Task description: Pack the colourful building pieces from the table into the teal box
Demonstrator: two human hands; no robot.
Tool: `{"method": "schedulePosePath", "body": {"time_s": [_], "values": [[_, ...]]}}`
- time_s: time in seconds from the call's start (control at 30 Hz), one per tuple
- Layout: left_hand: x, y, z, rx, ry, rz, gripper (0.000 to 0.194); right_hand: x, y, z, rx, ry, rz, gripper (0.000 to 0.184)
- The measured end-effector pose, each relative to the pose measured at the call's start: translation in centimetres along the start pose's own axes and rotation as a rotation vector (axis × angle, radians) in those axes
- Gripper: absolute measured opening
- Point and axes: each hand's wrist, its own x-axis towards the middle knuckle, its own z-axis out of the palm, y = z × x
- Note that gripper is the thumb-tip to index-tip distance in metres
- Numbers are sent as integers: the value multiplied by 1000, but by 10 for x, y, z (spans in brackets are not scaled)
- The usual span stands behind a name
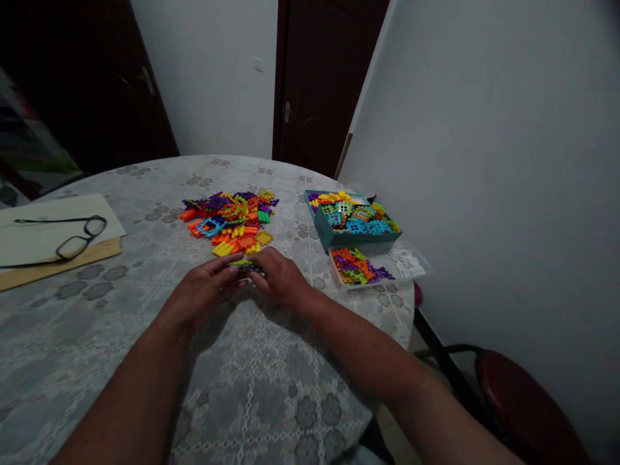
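Between my two hands is a small yellow-green and dark building piece [246, 265], partly covered by my fingers. My left hand [209, 284] pinches its left side, while my right hand [277, 274] grips the right side from above. Both hands are just above the tablecloth, close to the near edge of a heap of coloured plastic building pieces [237, 216]. Orange, yellow, purple, green and blue pieces lie mixed in that heap, with a blue square frame [210, 226] on its left side.
To the right stand a teal box [358, 236] of sorted pieces and a clear plastic box [346, 284] with orange, purple and green ones. Eyeglasses [80, 242] rest on paper [53, 213] over a wooden board [97, 253] at left. A red chair [523, 394] stands beyond the table's right edge.
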Motion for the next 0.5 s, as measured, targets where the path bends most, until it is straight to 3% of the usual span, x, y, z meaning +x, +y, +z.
{"method": "schedulePosePath", "body": {"time_s": [0.2, 0.5], "values": [[-2, -5, 6, 50, -105, -19, 61, -10, -8, -5, -74, -84, 58, 42], [5, -11, 0, 24, -10, 4, 52, -8, -13, -5, -69, -90, 82, 34]]}}
